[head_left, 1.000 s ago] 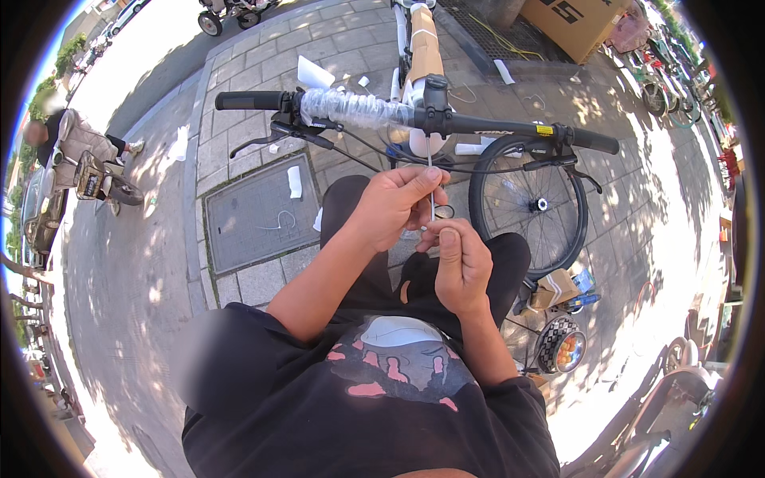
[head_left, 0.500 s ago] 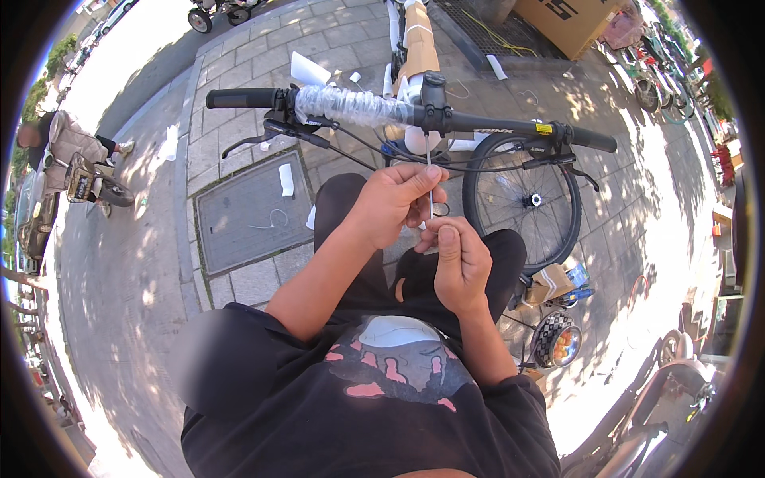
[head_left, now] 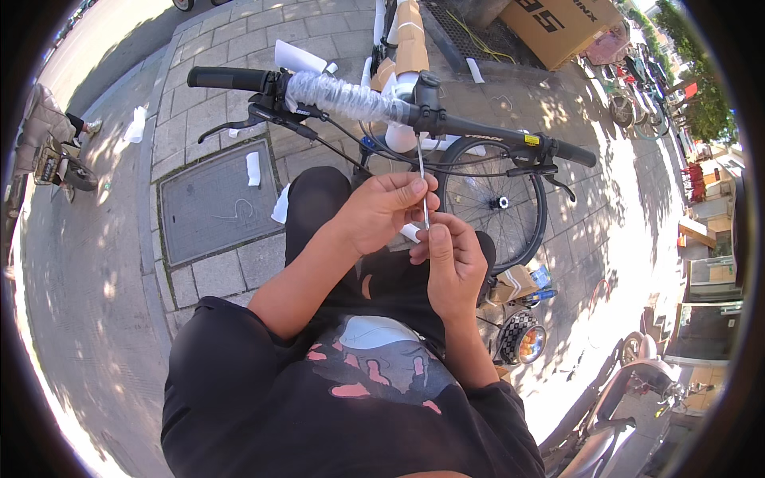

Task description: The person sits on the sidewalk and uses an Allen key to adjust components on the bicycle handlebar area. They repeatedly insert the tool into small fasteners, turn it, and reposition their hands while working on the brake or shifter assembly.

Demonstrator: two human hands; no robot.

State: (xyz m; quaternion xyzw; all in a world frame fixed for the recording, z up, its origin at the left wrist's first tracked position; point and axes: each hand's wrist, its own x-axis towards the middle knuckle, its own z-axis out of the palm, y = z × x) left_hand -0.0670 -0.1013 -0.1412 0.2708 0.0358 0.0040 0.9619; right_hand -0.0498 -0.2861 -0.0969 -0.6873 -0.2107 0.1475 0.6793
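Between my hands runs a thin silver rod that looks like a hex key [head_left: 422,163], roughly upright in the picture. Its far end meets the underside of the black stem [head_left: 429,103] clamped on a bicycle handlebar [head_left: 470,127]; the exact contact is too small to make out. My left hand [head_left: 381,211] is closed, pinching the rod at mid-length between thumb and fingers. Below it, my right hand [head_left: 456,267] is closed around the near end with thumb and fingertips. Clear wrap covers the bar's left half [head_left: 343,94], beside a black grip [head_left: 229,78].
A front wheel [head_left: 498,203] lies behind the bar's right side. Brake levers and cables loop near my hands. White foam pieces [head_left: 253,169] are scattered on the paving. A large carton [head_left: 558,30] stands far right; a checkered round container [head_left: 522,338] sits right of my leg.
The whole view has shifted, so the bicycle and my hands appear further left. More of the rod's near end shows between my hands. Both hands keep their grip.
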